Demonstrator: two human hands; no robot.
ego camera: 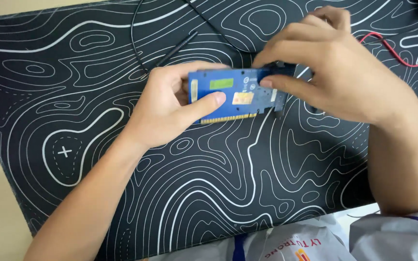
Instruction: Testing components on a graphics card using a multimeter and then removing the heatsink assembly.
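circuit board (233, 94) | blue, flat rectangle, green and gold stickers, gold contact strip along lower edge | held level just above the desk mat's far middle

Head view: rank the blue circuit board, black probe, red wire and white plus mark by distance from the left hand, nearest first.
1. blue circuit board: held in the left hand.
2. black probe: just above the hand.
3. white plus mark: lower left on the mat.
4. red wire: far right, beyond the right hand.

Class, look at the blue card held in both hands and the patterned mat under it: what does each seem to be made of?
Blue card: looks like rigid circuit-board laminate with a glossy blue coating; a row of gold-coloured metal contacts lines its lower edge. Mat: probably soft fabric-topped rubber, matte black with printed white contour lines; the look leaves it open.
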